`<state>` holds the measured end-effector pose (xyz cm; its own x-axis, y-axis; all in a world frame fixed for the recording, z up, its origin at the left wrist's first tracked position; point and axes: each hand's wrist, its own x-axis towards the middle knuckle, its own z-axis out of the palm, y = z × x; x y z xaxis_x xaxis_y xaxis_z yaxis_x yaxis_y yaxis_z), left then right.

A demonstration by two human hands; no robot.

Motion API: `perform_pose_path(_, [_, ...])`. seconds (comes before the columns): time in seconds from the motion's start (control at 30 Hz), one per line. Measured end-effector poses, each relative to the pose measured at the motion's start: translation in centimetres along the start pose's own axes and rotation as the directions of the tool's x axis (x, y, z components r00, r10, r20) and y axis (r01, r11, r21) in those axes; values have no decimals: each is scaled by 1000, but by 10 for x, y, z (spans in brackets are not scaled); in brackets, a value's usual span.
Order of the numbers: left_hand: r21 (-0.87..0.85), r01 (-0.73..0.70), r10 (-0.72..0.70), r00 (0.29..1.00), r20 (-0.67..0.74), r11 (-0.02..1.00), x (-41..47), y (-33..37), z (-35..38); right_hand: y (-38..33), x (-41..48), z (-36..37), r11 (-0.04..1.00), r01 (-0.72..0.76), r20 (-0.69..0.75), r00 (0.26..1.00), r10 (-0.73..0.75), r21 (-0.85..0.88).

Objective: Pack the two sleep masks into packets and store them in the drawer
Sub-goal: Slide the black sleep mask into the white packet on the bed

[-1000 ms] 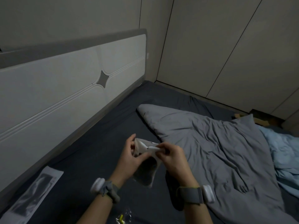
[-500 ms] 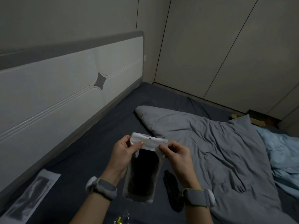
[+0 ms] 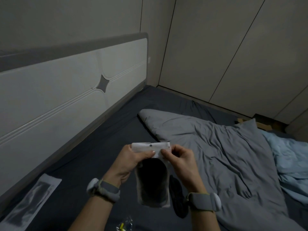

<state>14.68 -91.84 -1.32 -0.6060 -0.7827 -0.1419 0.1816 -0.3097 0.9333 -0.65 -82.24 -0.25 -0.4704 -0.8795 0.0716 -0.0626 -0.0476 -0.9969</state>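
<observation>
A clear packet (image 3: pixel 152 185) with a white top strip hangs upright in front of me, and a dark sleep mask shows through it. My left hand (image 3: pixel 131 161) pinches the white strip from the left, thumb near its middle. My right hand (image 3: pixel 179 160) pinches the same strip from the right, fingertips almost touching the left thumb. A second dark sleep mask (image 3: pixel 179 196) lies on the dark sheet just below my right wrist. Another flat packet (image 3: pixel 31 203) rests on the sheet at the lower left, beside the headboard. No drawer is in view.
The white padded headboard (image 3: pixel 66 97) runs along the left. A rumpled grey duvet (image 3: pixel 216 150) covers the right half of the bed, with light blue bedding (image 3: pixel 290 157) beyond it. A small clear wrapper with something yellow (image 3: pixel 124 225) lies near the bottom edge. Wardrobe panels stand behind.
The packet went from crumpled between my hands to hanging straight with the mask inside. My thumbs have moved together along the white top strip.
</observation>
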Motion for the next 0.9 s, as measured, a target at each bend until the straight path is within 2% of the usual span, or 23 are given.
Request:
perform_pose_path(0.13, [-16,-23,23,1000,-19,1000,-3,-2,10,-5,-4,2,999,6,83,997,-10,49])
perform_pose_path(0.47, [34,-81,83,993,-79,996,-8,1,23,-6,-3,2,996,49,8,999,-50,79])
perform_pose_path(0.63, [-26,-33,30,995,-95,999,-7,3,18,-7,-5,-4,995,10,-25,1000,-8,103])
perform_pose_path(0.8, [9,-73,73,992,-106,997,-9,1,21,-10,-7,4,992,-25,52,998,19,124])
perform_pose_path(0.9, [38,-71,74,994,-78,997,-9,3,20,-9,-7,7,988,-32,18,999,30,150])
